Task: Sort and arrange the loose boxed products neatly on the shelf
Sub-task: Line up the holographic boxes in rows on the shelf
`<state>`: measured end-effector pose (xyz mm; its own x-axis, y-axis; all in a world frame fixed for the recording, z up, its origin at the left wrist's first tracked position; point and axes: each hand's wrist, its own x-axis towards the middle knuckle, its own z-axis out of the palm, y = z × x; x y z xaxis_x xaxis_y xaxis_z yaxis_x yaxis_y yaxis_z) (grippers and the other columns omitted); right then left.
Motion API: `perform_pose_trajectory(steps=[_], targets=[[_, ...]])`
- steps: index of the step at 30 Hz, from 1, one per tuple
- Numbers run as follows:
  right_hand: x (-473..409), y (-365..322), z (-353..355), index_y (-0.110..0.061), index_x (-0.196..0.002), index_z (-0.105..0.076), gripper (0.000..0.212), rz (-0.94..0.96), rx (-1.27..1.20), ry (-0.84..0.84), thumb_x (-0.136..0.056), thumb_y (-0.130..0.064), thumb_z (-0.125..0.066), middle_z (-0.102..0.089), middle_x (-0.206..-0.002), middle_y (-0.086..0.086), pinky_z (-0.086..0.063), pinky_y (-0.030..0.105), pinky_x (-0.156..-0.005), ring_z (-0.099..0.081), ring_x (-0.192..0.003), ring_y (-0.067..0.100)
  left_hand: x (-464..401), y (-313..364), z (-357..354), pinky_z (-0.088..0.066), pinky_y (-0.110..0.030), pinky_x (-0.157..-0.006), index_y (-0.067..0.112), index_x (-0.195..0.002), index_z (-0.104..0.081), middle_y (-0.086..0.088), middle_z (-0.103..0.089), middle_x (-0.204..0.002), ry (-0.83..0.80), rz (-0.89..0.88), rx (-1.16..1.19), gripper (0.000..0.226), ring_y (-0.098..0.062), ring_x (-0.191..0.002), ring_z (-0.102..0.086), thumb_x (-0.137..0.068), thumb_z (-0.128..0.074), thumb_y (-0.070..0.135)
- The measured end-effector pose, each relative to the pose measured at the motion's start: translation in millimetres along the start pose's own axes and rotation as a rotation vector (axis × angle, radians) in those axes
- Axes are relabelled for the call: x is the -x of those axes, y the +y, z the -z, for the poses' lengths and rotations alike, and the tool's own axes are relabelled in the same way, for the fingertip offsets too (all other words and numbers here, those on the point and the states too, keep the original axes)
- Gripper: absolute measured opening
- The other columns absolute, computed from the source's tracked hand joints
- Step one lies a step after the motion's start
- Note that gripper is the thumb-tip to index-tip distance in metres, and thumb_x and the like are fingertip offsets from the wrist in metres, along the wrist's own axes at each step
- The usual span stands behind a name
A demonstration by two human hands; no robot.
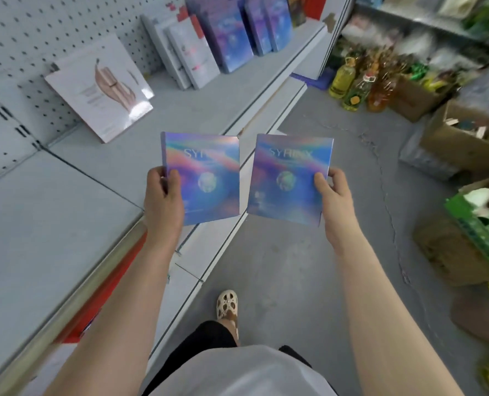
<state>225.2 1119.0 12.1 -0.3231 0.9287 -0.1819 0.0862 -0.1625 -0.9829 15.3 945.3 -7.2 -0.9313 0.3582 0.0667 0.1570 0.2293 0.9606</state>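
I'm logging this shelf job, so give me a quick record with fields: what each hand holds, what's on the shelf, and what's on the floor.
left hand: grips a holographic box
right hand: grips a matching box
shelf: white box leaning on the pegboard; upright grey boxes; blue boxes
floor: oil bottles, cardboard cartons

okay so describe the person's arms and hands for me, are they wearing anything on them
Both arms are bare along all that shows, with no sleeves in view. The left hand and right hand wear no gloves, and no rings, watch or bracelet show. Nails look short and unpainted.
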Motion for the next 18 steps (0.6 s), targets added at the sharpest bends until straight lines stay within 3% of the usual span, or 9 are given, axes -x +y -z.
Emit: perform_pose_trajectory(steps=[3, 6, 12, 18], targets=[[-56, -20, -8, -0.018, -0.107, -0.054, 0.008, 0.008, 0.007, 0.000, -0.100, -0.021, -0.054, -0.069, -0.098, 0.004, -0.054, 0.032, -0.066, -0.068, -0.077, 0.012, -52, 19, -38, -0.042, -0.031, -0.072, 0.009, -0.107, -0.053, 0.000, -0.059, -0.094, 0.007, -0.040, -0.003, 0.033, -0.017, -0.081, -0.053, -0.095, -0.042, 0.038], [-112, -39, -14, -0.019, -0.105, -0.055, 0.007, 0.015, 0.011, 0.008, -0.099, -0.024, -0.055, -0.071, -0.096, 0.002, -0.055, 0.044, -0.071, -0.068, -0.080, 0.017, -102, 38, -79, -0.042, -0.032, -0.074, 0.007, -0.108, -0.053, 0.000, -0.058, -0.096, 0.028, -0.041, 0.005, 0.028, -0.013, -0.080, -0.051, -0.098, -0.043, 0.032], [-232, -64, -25, -0.013, -0.114, -0.052, 0.018, 0.021, 0.005, -0.031, -0.101, -0.024, -0.053, -0.070, -0.098, 0.004, -0.058, 0.033, -0.065, -0.070, -0.076, 0.010, -177, 53, -151, -0.042, -0.030, -0.073, 0.009, -0.108, -0.052, 0.000, -0.058, -0.098, 0.068, -0.035, -0.015, 0.024, -0.016, -0.085, -0.054, -0.100, -0.042, 0.030], [-383, -84, -45, -0.017, -0.110, -0.052, 0.013, 0.091, 0.095, -0.253, -0.099, -0.021, -0.056, -0.070, -0.103, 0.007, -0.059, 0.037, -0.072, -0.071, -0.085, 0.016, -238, 55, -227, -0.037, -0.027, -0.071, 0.007, -0.107, -0.054, 0.000, -0.058, -0.098, 0.282, 0.029, -0.083, 0.026, -0.011, -0.082, -0.049, -0.100, -0.043, 0.029]])
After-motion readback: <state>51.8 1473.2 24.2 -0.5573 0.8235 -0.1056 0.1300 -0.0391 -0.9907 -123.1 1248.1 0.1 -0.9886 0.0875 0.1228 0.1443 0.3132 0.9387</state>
